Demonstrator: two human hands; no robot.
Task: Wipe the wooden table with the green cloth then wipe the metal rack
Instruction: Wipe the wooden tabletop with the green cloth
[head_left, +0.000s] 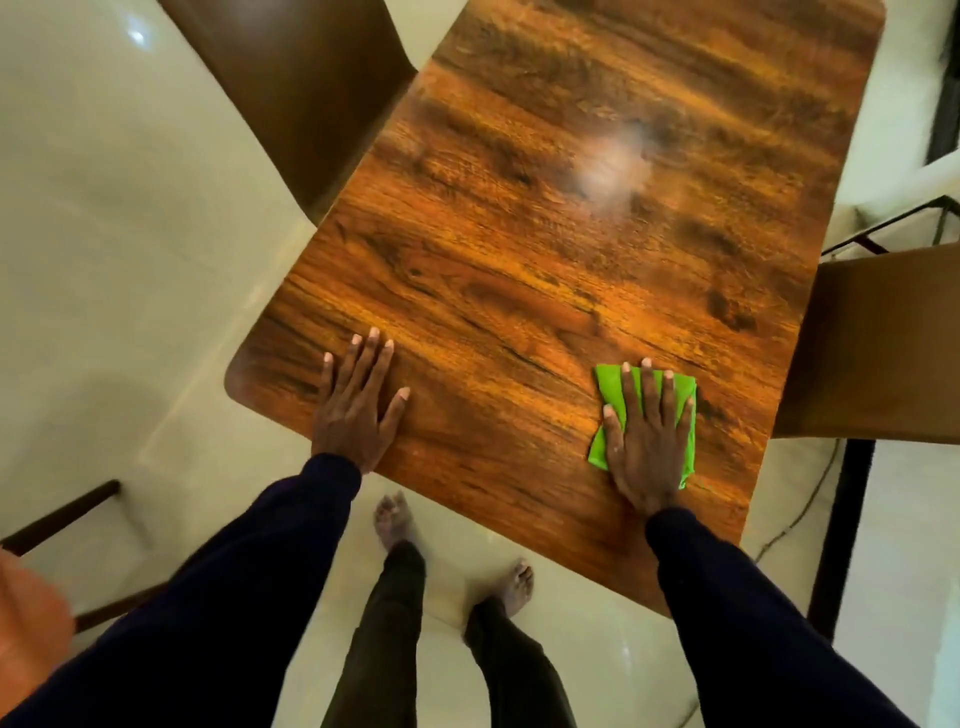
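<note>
Right hand (649, 447) lies flat on the cloth (605, 395), fingers straight and spread, pressing it to the table (519, 234); left hand (358, 405) rests flat beside, fingers straight, holding nothing.

Warm, rather dim indoor light falls from above. The glossy brown wood-grain surface (519, 291) carries a soft whitish patch of glare (613, 169) on its far half. The pale glossy tiled floor (130, 234) shows a small bright highlight at the upper left and faint grey shadows beside the surface's near corner. The far grain is smeared with blur, as is the orange shape (26, 613) at the lower left edge; the left hand (358, 410) and right hand (649, 447) are sharper. The wide lens bends straight edges toward the borders. The dark navy sleeves (234, 597) lose all detail.
</note>
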